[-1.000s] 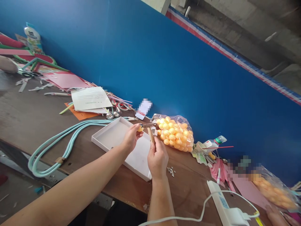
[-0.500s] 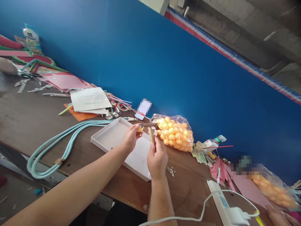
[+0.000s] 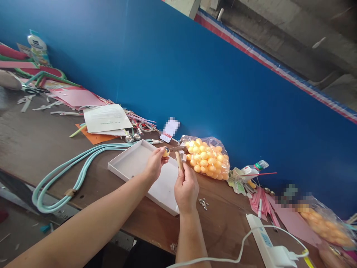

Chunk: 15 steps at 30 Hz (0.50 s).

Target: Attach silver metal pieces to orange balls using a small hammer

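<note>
My left hand (image 3: 154,163) pinches a small orange ball (image 3: 166,152) above a shallow white tray (image 3: 131,163). My right hand (image 3: 186,189) is closed round the wooden handle of a small tool (image 3: 179,158) whose head reaches across to the ball. Just behind both hands lies a clear bag of orange balls (image 3: 208,157). A few small silver bits (image 3: 203,203) lie on the brown table (image 3: 41,137) right of my right hand.
Looped pale teal tubing (image 3: 72,167) lies left of the tray. Papers (image 3: 106,117), pink sheets and scissors (image 3: 33,89) are scattered along the blue wall. A white power strip (image 3: 264,243) with a plugged cable sits front right. Another bag of balls (image 3: 326,225) lies far right.
</note>
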### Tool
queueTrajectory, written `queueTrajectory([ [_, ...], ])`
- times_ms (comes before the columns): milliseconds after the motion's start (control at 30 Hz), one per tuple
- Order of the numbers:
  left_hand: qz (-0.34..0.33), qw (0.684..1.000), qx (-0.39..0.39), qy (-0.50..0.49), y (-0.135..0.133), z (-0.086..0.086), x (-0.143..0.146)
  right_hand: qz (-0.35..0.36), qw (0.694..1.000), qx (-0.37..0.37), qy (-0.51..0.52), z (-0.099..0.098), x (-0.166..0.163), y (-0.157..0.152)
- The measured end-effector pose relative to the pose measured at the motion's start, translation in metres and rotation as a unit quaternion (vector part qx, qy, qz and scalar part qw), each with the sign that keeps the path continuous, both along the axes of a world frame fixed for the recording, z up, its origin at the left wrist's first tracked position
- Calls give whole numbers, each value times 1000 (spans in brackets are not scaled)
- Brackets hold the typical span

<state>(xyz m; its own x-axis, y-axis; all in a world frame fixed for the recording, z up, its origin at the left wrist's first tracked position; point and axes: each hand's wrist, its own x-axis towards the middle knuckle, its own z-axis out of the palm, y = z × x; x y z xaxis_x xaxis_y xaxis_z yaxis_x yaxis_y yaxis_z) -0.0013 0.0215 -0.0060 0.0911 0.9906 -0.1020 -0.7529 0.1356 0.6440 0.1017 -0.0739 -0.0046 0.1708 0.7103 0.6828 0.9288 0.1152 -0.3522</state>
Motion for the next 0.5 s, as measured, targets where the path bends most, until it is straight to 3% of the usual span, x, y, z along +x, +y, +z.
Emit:
queueTrajectory([
  [500,13,999,-37,8,2,-2,0,7,1000,-4,-1,1,-1,2],
])
